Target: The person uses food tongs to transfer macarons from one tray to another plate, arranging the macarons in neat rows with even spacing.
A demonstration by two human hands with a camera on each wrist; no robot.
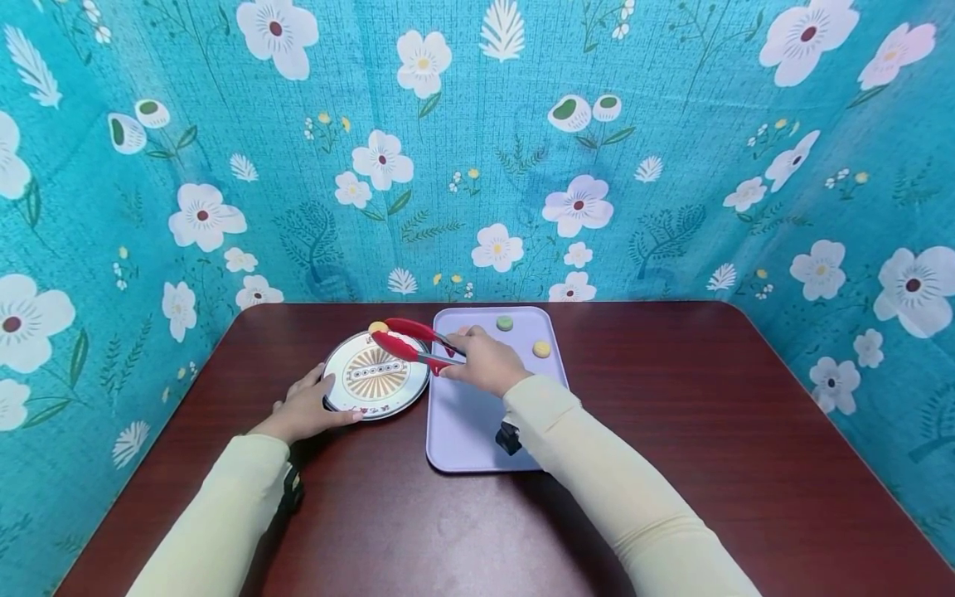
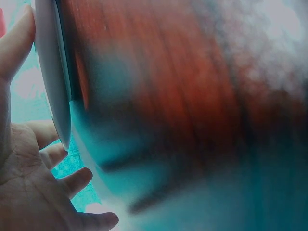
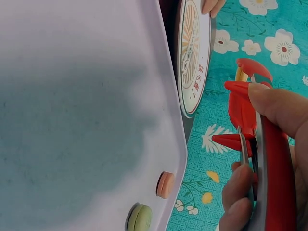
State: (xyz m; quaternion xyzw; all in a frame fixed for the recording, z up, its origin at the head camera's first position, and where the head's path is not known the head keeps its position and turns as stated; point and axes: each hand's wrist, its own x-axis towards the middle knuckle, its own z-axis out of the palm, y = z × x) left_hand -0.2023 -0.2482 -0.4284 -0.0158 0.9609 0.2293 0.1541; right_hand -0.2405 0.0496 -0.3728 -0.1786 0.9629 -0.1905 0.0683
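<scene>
My right hand [image 1: 488, 361] grips a pair of red-and-steel tongs [image 1: 403, 347] by the handles. Between the red tips is a yellow macaron [image 1: 379, 327], over the far rim of a round white plate [image 1: 406, 385] with a gold sunburst pattern. My left hand [image 1: 304, 408] holds that plate at its near left edge, thumb along the front rim and the other fingers at the left side. In the left wrist view the thumb [image 2: 17, 43] and fingers lie around the plate's rim [image 2: 50, 72]. The right wrist view shows the tongs' red tips [image 3: 243, 94] beyond the plate.
Right of the plate lies a lilac tray [image 1: 455, 444], partly under my right forearm. On it sit a green macaron [image 1: 505, 323], another yellow macaron [image 1: 541, 349] and a pink macaron [image 3: 165, 185]. A floral teal curtain [image 1: 462, 166] stands behind the dark red table [image 1: 656, 398].
</scene>
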